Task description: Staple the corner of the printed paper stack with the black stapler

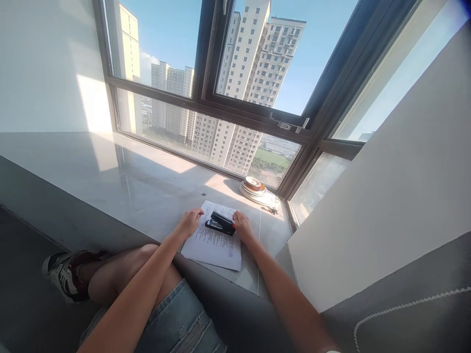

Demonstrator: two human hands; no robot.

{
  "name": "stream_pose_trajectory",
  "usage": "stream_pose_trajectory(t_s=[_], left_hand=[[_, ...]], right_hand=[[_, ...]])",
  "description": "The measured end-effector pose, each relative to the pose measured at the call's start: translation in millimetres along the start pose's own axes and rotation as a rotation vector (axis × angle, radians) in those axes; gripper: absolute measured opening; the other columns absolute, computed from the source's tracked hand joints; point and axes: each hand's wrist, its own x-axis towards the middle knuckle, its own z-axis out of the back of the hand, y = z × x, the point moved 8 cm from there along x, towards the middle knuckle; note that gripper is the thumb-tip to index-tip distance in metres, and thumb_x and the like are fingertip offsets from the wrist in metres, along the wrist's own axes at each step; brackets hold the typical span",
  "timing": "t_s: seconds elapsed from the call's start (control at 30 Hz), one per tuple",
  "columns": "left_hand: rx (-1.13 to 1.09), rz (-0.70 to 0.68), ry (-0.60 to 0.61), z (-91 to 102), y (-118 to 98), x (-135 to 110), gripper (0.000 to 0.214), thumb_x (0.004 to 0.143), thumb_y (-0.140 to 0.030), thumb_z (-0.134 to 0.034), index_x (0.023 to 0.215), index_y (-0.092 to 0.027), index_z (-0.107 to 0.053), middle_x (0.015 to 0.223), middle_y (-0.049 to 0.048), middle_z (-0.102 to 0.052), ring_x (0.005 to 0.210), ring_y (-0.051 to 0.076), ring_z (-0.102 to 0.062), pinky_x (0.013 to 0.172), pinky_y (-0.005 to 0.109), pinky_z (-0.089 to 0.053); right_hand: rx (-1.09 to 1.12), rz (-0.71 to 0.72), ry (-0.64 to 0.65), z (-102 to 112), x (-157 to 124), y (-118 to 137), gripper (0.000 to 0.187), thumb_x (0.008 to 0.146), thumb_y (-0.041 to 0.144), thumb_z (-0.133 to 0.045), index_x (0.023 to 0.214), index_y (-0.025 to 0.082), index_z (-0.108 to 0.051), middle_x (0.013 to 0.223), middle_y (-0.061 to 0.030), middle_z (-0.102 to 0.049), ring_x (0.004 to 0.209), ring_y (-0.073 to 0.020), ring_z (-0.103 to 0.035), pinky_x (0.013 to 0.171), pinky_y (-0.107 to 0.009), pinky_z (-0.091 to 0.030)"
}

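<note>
A printed sheet of paper lies on the sill, its near edge close to the sill's front. On top of the paper rests a black stapler, tilted slightly across it, with its jaw end toward the left. My left hand is closed at the paper's upper left edge, fingertips pinched there. At the paper's right edge, my right hand is closed too, close beside the stapler's rear end, where a small red spot shows. Its fingertips are partly hidden, but they appear to grip the paper's edge.
A stack of round, plate-like items stands by the window corner, with small dark bits beside it. Another small dark piece lies beyond the paper. The window frame bounds the far side, a white wall the right.
</note>
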Motion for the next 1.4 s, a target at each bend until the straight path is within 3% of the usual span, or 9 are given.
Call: stream_pose_trajectory(t_s=[0.17, 0.27, 0.43, 0.53, 0.63, 0.83, 0.97, 1.17, 1.4], left_hand=[[-0.013, 0.004, -0.012, 1.3, 1, 0, 0.036, 0.098, -0.019, -0.042, 0.114, -0.018, -0.073, 0.120, 0.0118, -0.076, 0.113, 0.026, -0.070, 0.095, 0.031, -0.052], [-0.019, 0.016, -0.022, 1.8, 2, 0, 0.035, 0.098, -0.021, -0.043, 0.113, -0.018, -0.075, 0.119, 0.0119, -0.077, 0.112, 0.026, -0.070, 0.096, 0.031, -0.052], [-0.021, 0.003, -0.003, -1.3, 3, 1, 0.038, 0.096, -0.020, -0.042, 0.115, -0.017, -0.074, 0.120, 0.0125, -0.076, 0.112, 0.027, -0.069, 0.100, 0.034, -0.051], [-0.032, 0.002, 0.001, -2.5, 5, 2, 0.037, 0.096, -0.021, -0.042, 0.114, -0.018, -0.075, 0.120, 0.0125, -0.076, 0.111, 0.027, -0.068, 0.100, 0.034, -0.051], [-0.044, 0.006, -0.008, -2.2, 5, 1, 0.035, 0.096, -0.023, -0.044, 0.113, -0.019, -0.075, 0.119, 0.0125, -0.076, 0.111, 0.028, -0.068, 0.100, 0.035, -0.051], [-0.019, -0.016, -0.006, 0.0, -3, -2, 0.035, 0.096, -0.022, -0.044, 0.111, -0.019, -0.075, 0.119, 0.0121, -0.076, 0.109, 0.028, -0.069, 0.099, 0.035, -0.051], [-0.047, 0.001, 0.010, -0.3, -2, -3, 0.035, 0.097, -0.025, -0.043, 0.112, -0.020, -0.075, 0.120, 0.0120, -0.076, 0.107, 0.028, -0.070, 0.095, 0.034, -0.052], [-0.054, -0.008, -0.009, -0.6, 1, -1, 0.033, 0.096, -0.025, -0.044, 0.109, -0.020, -0.074, 0.118, 0.0119, -0.076, 0.109, 0.028, -0.070, 0.097, 0.033, -0.051], [-0.052, 0.029, -0.014, 0.5, 3, 0, 0.036, 0.094, -0.022, -0.042, 0.108, -0.020, -0.075, 0.114, 0.0117, -0.077, 0.109, 0.027, -0.070, 0.097, 0.034, -0.053]], right_hand=[[-0.002, 0.034, -0.015, 5, -1, 6, 0.031, 0.102, 0.035, -0.037, 0.076, 0.022, -0.047, 0.080, -0.0051, -0.059, 0.082, -0.0212, -0.052, 0.077, -0.033, -0.041], [0.193, 0.012, 0.069, 11, -1, 6, 0.024, 0.094, 0.040, -0.054, 0.083, 0.020, -0.061, 0.079, -0.0028, -0.064, 0.072, -0.0171, -0.054, 0.068, -0.030, -0.042], [0.674, -0.158, 0.410, 11, -13, -1, 0.035, 0.086, 0.039, -0.069, 0.115, 0.019, -0.072, 0.110, -0.0054, -0.074, 0.047, -0.0051, -0.046, 0.046, -0.023, -0.038], [0.844, -0.247, 0.634, 3, -24, -2, 0.048, 0.087, 0.039, -0.072, 0.132, 0.023, -0.068, 0.129, -0.0076, -0.070, 0.048, -0.0038, -0.054, 0.044, -0.022, -0.044], [0.923, -0.332, 0.746, -5, -32, -7, 0.058, 0.088, 0.036, -0.073, 0.143, 0.023, -0.061, 0.127, -0.0089, -0.071, 0.054, -0.0086, -0.065, 0.044, -0.022, -0.051], [1.038, -0.408, 0.818, -10, -38, -3, 0.064, 0.089, 0.030, -0.072, 0.149, 0.019, -0.056, 0.127, -0.0133, -0.069, 0.084, -0.0250, -0.079, 0.055, -0.029, -0.065], [1.050, -0.450, 0.840, -11, -41, 0, 0.058, 0.090, 0.024, -0.069, 0.146, 0.015, -0.058, 0.135, -0.0161, -0.067, 0.094, -0.0286, -0.080, 0.065, -0.031, -0.067], [1.085, -0.534, 0.787, -13, -39, -4, 0.053, 0.091, 0.015, -0.064, 0.142, 0.009, -0.056, 0.127, -0.0200, -0.073, 0.107, -0.0323, -0.078, 0.100, -0.049, -0.062], [1.111, -0.524, 0.826, -10, -40, 3, 0.050, 0.092, 0.013, -0.063, 0.142, 0.008, -0.059, 0.136, -0.0215, -0.069, 0.114, -0.0324, -0.075, 0.106, -0.047, -0.059]])
